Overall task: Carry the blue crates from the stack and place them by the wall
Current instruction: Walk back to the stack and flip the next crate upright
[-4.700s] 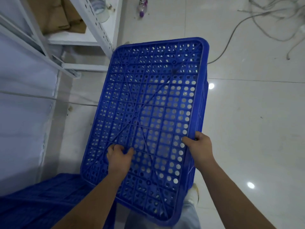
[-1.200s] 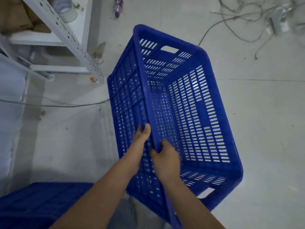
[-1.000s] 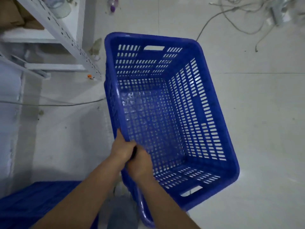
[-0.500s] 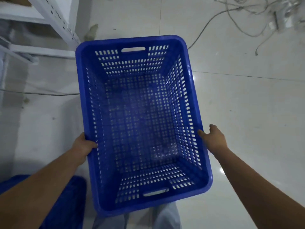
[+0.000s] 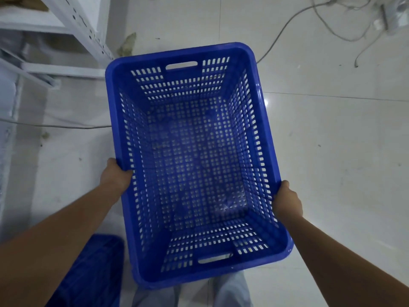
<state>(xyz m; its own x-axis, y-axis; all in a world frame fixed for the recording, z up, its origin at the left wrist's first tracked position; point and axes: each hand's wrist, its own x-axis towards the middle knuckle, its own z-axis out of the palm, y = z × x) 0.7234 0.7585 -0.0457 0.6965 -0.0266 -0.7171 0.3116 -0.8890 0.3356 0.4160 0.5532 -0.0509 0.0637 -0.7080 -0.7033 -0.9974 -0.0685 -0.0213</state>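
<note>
An empty blue perforated crate (image 5: 190, 156) hangs upright in front of me above the white tiled floor, its opening facing up. My left hand (image 5: 115, 177) grips its left long rim. On the opposite long rim my right hand (image 5: 286, 201) is closed. A handle slot shows at each short end. Another blue crate (image 5: 88, 271) sits low at the bottom left, partly hidden by my left arm.
A white metal shelving frame (image 5: 79, 25) stands at the upper left, close to the crate's far corner. A thin cable (image 5: 55, 125) runs along the floor on the left. Loose cables (image 5: 327, 25) lie at the upper right. Pale wall on the far left (image 5: 6, 120).
The crate has been turned from bottom-up to upright. My hands moved apart from one corner to opposite long rims, and my right hand has now closed on the right rim.
</note>
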